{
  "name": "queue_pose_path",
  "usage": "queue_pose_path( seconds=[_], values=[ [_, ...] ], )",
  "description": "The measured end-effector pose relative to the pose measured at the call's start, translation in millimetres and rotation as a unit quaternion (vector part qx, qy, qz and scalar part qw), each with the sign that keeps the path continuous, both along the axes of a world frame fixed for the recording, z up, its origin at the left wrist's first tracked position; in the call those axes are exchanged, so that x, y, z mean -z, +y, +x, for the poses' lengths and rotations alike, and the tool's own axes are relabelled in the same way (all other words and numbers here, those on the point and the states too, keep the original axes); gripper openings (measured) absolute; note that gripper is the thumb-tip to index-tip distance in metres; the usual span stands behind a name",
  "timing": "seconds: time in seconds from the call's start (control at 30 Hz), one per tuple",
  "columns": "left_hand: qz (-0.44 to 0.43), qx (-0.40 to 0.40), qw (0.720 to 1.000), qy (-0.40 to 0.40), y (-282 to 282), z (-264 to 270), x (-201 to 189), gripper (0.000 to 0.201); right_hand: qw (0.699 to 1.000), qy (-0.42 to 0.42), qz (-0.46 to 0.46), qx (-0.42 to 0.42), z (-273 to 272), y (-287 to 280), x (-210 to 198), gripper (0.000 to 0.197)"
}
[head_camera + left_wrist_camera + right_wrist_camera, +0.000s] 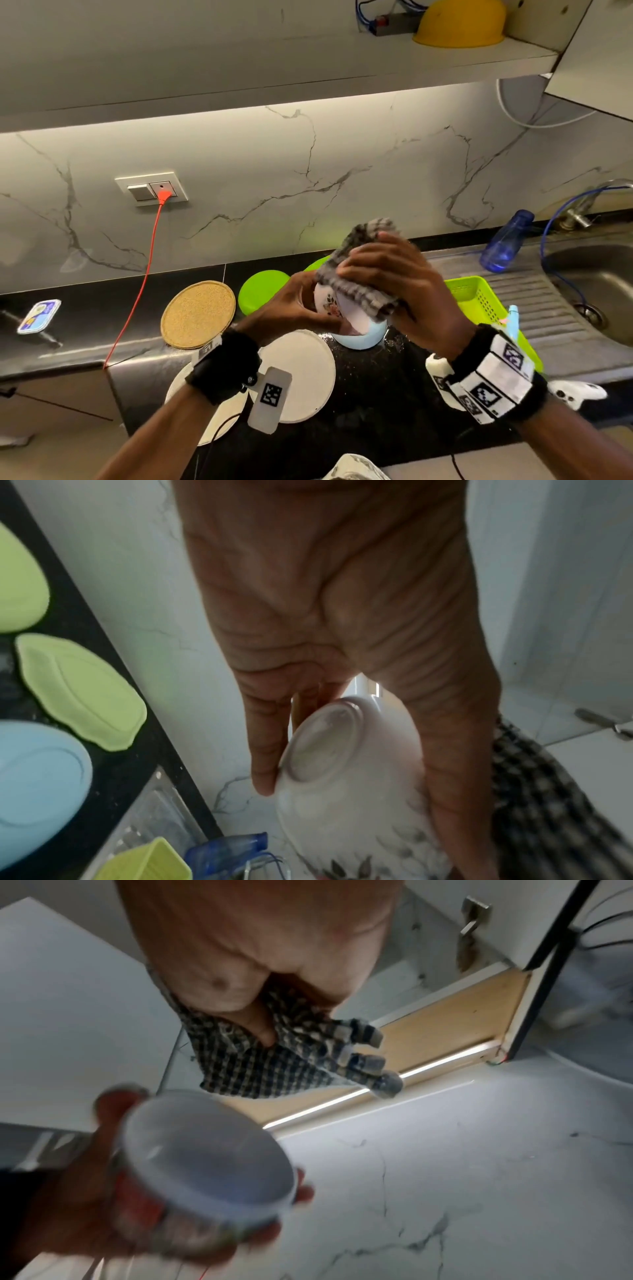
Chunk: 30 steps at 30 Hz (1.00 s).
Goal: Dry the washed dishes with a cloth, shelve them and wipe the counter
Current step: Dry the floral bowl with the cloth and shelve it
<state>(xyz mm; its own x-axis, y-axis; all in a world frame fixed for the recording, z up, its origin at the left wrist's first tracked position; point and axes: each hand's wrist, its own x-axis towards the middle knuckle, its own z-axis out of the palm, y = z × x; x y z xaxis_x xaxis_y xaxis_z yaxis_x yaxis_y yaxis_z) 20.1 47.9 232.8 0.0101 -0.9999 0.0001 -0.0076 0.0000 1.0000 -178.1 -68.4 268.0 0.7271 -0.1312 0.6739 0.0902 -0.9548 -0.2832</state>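
A small white bowl with a flower print is held above the counter, tilted on its side. My left hand grips it from the left, fingers on its foot ring and thumb along its wall. My right hand holds a bunched grey checked cloth against the bowl's upper right side. In the right wrist view the cloth hangs from my palm just above the bowl, whose mouth faces the camera. Under the bowl a light blue bowl stands on the black counter.
Two white plates lie at the counter's front, a cork mat and green lids behind. A green basket, blue bottle and steel sink are to the right. A yellow bowl sits on the shelf above.
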Motion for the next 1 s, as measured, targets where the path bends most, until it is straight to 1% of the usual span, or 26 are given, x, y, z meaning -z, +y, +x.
queue_pose_path(
  seconds=[0.07,0.1,0.17,0.2,0.27,0.33,0.4,0.47,0.53,0.57,0.6,0.63,0.67,0.7,0.73,0.77,0.8,0.83,0.87,0.9,0.93,0.97,1.0],
  values=[
    [0.004,-0.001,0.998,0.065,1,-1,-4,0.058,0.998,0.049,0.011,-0.026,5,4,16,0.048],
    [0.008,-0.002,0.996,0.086,3,0,-8,0.059,0.997,0.075,0.021,-0.026,6,2,23,0.052],
    [0.007,-0.001,0.996,0.088,5,0,-15,0.055,0.993,0.11,0.028,-0.025,6,-4,33,0.049],
    [0.004,0.001,0.997,0.078,6,0,-16,0.053,0.992,0.121,0.026,-0.027,6,-6,37,0.046],
    [-0.005,-0.006,0.999,0.054,7,-2,-19,0.053,0.987,0.16,0.009,-0.023,4,-6,40,0.049],
    [-0.014,-0.021,0.999,0.021,7,-2,-18,0.06,0.98,0.198,-0.004,0.002,5,-1,37,0.051],
    [-0.031,-0.036,0.999,-0.02,4,-1,-14,0.07,0.975,0.218,0.007,0.03,6,8,38,0.052],
    [-0.052,-0.041,0.996,-0.061,3,1,-8,0.078,0.974,0.209,0.074,0.049,3,20,34,0.051],
    [-0.075,-0.043,0.991,-0.102,4,0,-3,0.083,0.964,0.182,0.184,0.059,-2,32,30,0.045],
    [-0.086,-0.047,0.988,-0.118,5,-1,-2,0.084,0.949,0.179,0.254,0.056,-4,33,30,0.036],
    [-0.097,-0.051,0.985,-0.132,5,-2,-1,0.086,0.922,0.18,0.34,0.048,-3,31,28,0.027],
    [-0.105,-0.054,0.982,-0.144,6,-1,0,0.087,0.879,0.172,0.443,0.029,-3,28,26,0.024],
    [-0.111,-0.058,0.98,-0.156,5,0,2,0.089,0.819,0.15,0.554,0.009,-3,23,25,0.023],
    [-0.115,-0.065,0.977,-0.17,5,2,4,0.091,0.752,0.117,0.648,0.006,-3,18,23,0.028],
    [-0.118,-0.072,0.972,-0.188,5,4,4,0.092,0.699,0.074,0.711,0.024,-4,11,22,0.034],
    [-0.121,-0.077,0.968,-0.206,4,6,5,0.094,0.69,0.037,0.721,0.045,-6,7,20,0.038],
    [-0.124,-0.079,0.965,-0.218,3,6,5,0.095,0.731,0.018,0.679,0.067,-7,4,21,0.039],
    [-0.128,-0.08,0.963,-0.222,2,6,5,0.096,0.794,0.017,0.602,0.085,-8,5,22,0.04],
    [-0.134,-0.082,0.963,-0.221,1,5,4,0.097,0.858,0.042,0.503,0.098,-6,10,23,0.038],
    [-0.141,-0.086,0.961,-0.222,0,5,3,0.097,0.905,0.082,0.405,0.101,-4,20,26,0.035],
    [-0.148,-0.089,0.958,-0.227,-2,4,3,0.097,0.931,0.123,0.329,0.097,-1,30,32,0.035],
    [-0.154,-0.085,0.955,-0.238,-3,4,4,0.097,0.938,0.153,0.297,0.089,0,39,37,0.035],
    [-0.157,-0.076,0.952,-0.253,-4,5,5,0.098,0.932,0.164,0.312,0.081,1,46,42,0.031]
  ],
)
